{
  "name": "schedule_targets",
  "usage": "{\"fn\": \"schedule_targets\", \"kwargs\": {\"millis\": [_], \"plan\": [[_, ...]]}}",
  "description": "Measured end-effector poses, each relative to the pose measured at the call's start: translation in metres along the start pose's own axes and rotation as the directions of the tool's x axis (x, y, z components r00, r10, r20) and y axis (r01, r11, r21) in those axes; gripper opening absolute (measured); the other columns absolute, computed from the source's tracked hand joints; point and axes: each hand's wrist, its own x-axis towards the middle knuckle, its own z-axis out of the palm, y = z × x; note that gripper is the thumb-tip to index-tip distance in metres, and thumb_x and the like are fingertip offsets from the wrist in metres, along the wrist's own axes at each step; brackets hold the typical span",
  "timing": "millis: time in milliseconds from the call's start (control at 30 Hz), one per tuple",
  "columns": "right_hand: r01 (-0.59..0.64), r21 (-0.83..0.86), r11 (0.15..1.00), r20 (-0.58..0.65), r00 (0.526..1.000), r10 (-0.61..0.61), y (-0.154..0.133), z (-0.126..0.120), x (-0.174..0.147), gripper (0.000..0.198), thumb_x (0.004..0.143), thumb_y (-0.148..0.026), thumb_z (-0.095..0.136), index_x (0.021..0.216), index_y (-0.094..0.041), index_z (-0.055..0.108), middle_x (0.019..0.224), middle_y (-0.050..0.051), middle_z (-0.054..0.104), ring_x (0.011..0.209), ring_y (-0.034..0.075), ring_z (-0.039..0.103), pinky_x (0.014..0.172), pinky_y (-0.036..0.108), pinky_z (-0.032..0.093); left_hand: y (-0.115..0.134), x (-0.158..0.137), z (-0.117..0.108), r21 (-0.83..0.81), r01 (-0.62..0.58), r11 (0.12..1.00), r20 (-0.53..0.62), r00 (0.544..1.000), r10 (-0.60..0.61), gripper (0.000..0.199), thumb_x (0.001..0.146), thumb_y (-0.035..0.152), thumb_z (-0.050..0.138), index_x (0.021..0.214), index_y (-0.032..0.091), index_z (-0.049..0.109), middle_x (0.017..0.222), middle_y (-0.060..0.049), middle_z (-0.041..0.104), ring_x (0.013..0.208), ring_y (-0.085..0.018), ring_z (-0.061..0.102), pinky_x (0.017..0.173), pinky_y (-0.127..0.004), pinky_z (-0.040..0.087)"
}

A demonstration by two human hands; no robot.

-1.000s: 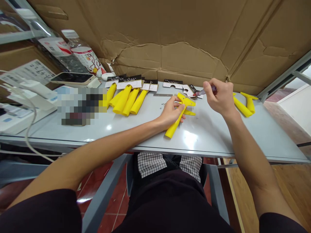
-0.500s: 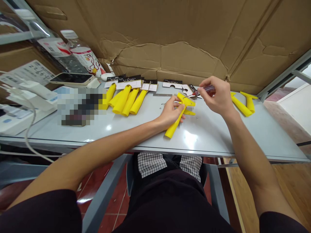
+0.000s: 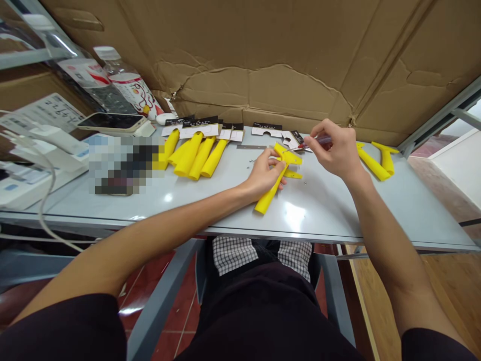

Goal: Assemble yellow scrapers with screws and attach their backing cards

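Note:
My left hand (image 3: pixel 264 174) is closed around a yellow plastic peeler-shaped handle (image 3: pixel 267 199), whose forked head points away from me and to the right. In my right hand (image 3: pixel 332 148) is a screwdriver (image 3: pixel 302 146) with a translucent reddish grip, held by the fingers. Its thin shaft points left and its tip meets the forked head of the yellow handle, near a hole. A thin metal blade strip (image 3: pixel 250 147) lies behind my left hand. Small screws (image 3: pixel 304 183) are scattered on the table to both sides of the handle.
Several yellow handles with black-and-white cards (image 3: pixel 193 155) lie at left. Loose cards (image 3: pixel 266 130) rest at the back, and more yellow handles (image 3: pixel 376 163) at right. A phone (image 3: pixel 111 122), bottles (image 3: pixel 130 85) and a white cable (image 3: pixel 47 200) occupy the left. Cardboard (image 3: pixel 263 55) walls the back.
My right hand has shifted its fingers slightly on the screwdriver's grip. The left hand and the yellow handle stay where they were.

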Motion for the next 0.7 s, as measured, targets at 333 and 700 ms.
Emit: {"fn": "schedule_targets", "kwargs": {"millis": [333, 700], "plan": [[0.001, 0.02, 1.0, 0.016, 1.0, -0.001, -0.0002, -0.0011, -0.0008, 0.026, 0.095, -0.051, 0.073, 0.088, -0.028, 0.063, 0.069, -0.001, 0.067, 0.057, 0.017, 0.059, 0.064, 0.036, 0.052, 0.0015, -0.0002, -0.0005, 0.01, -0.009, 1.0, -0.006, 1.0, 0.009, 0.012, 0.109, 0.019, 0.057, 0.109, 0.025, 0.046, 0.119, -0.01, 0.074, 0.057, -0.01, 0.066, 0.05, -0.03, 0.054], [-0.015, 0.005, 1.0, -0.032, 0.999, 0.015, -0.002, 0.0001, -0.0009, 0.032, 0.099, -0.058, 0.067, 0.091, -0.029, 0.057, 0.068, 0.0, 0.065, 0.054, 0.018, 0.057, 0.059, 0.035, 0.048, -0.002, 0.0019, -0.0005, -0.006, -0.031, 1.0, 0.003, 1.0, 0.031, 0.014, 0.108, 0.019, 0.059, 0.11, 0.026, 0.047, 0.117, -0.008, 0.073, 0.053, -0.01, 0.065, 0.047, -0.03, 0.053]]}}
